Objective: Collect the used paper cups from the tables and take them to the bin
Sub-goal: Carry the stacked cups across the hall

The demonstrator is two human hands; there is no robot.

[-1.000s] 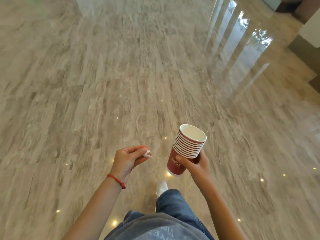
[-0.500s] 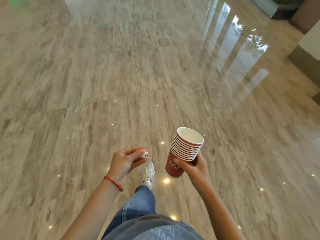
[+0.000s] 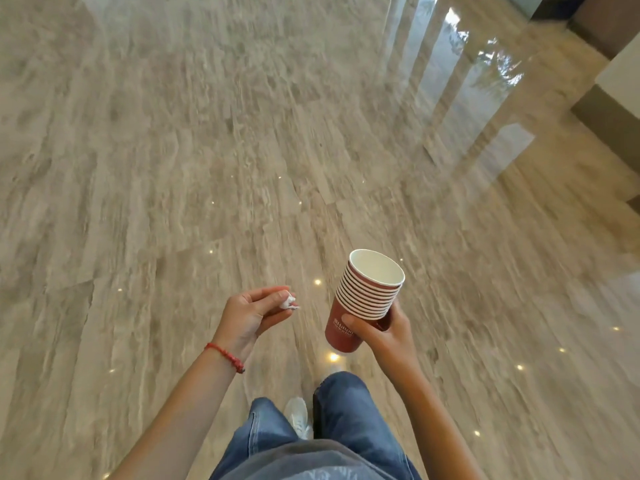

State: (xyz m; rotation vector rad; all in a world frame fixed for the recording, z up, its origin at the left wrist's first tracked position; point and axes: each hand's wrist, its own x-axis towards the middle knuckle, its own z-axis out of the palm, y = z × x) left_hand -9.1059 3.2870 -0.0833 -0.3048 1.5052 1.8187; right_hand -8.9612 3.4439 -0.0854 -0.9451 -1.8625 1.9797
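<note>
Collected: one stack of red paper cups (image 3: 363, 299), nested, tilted, carried over the polished floor (image 3: 207, 150). Right hand (image 3: 384, 336): fingers curled round the lower stack. Left hand (image 3: 251, 315): fingers pinching a small white scrap (image 3: 288, 302). Gathering appears done for these cups. Outstanding: delivery; neither a bin nor a surface is in view.

I wear blue jeans (image 3: 349, 420), a grey printed top (image 3: 311, 462), white sneakers (image 3: 298, 415) and a red bracelet (image 3: 225, 356) on my left wrist.
</note>
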